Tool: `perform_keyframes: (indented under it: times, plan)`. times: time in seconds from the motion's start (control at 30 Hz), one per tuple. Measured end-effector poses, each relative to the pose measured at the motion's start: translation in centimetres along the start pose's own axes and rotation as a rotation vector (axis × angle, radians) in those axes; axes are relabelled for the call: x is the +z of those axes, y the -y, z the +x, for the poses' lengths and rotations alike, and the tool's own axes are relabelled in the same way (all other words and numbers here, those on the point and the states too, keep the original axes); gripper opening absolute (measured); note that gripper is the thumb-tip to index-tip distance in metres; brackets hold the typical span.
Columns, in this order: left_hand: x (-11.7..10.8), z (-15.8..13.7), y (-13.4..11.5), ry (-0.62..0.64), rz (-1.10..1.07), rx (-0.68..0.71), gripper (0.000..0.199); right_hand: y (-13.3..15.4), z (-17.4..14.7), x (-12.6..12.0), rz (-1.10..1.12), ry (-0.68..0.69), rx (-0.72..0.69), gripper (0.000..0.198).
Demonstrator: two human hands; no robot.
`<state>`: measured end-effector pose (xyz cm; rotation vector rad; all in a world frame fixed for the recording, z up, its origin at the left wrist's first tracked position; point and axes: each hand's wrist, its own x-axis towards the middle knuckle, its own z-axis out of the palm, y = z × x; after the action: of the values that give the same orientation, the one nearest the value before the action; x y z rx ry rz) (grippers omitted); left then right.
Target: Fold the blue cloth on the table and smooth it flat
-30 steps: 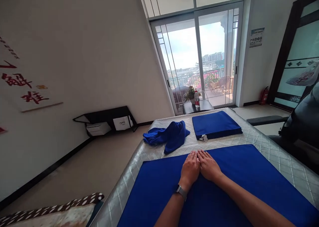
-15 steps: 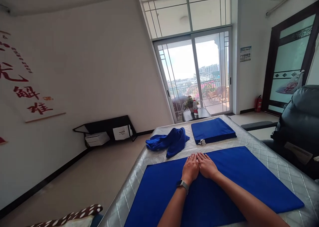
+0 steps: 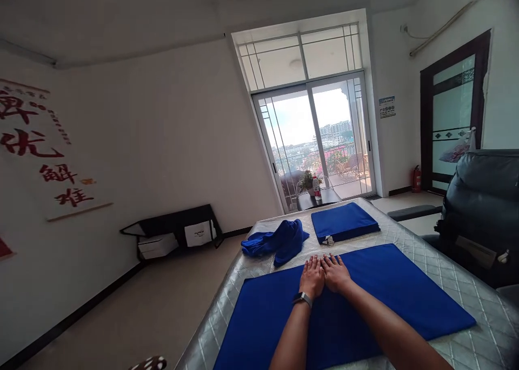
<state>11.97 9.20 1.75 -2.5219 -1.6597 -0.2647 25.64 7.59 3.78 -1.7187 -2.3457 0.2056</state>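
Note:
A blue cloth (image 3: 389, 289) lies spread flat on the silvery quilted mattress (image 3: 446, 262). My left hand (image 3: 312, 277), with a watch on its wrist, rests palm down near the cloth's far edge, fingers stretched out. Right beside it, my right hand (image 3: 335, 272) lies flat on the same cloth, fingers extended and slightly spread. The thumbs are close together. Beyond the hands sits a neat stack of folded blue cloth (image 3: 343, 221) with a white tag at its near corner. To its left is a crumpled blue cloth (image 3: 279, 241).
A black armchair (image 3: 486, 207) stands to the right of the mattress. Behind the far end are a small dark table (image 3: 318, 199) with a bottle (image 3: 316, 189) and a plant (image 3: 306, 180). On the left, a black rack (image 3: 176, 224) holds white boxes along the wall.
The camera view has tilted up a little, so the scene sits lower. My hands stay flat at nearly the same place on the cloth, fingers slightly more spread.

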Motion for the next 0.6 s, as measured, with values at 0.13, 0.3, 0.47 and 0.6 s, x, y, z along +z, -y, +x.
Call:
perform_keyframes:
  times: [0.13,0.3,0.47,0.6]
  plan:
    - [-0.1,0.0,0.1,0.028,0.0,-0.002,0.058,0.1,0.1,0.1,-0.015,0.019,0.04,0.061]
    - [-0.2,-0.1,0.6,0.038,0.016,-0.017,0.058,0.0,0.3,0.2,-0.022,0.04,0.059,0.064]
    - [-0.1,-0.2,1.5,0.046,0.036,-0.023,0.056,-0.3,0.6,0.1,-0.036,0.057,0.061,0.064]
    - [0.2,-0.4,2.3,0.037,0.049,-0.04,0.056,-0.9,0.7,0.1,-0.052,0.065,0.073,0.064]
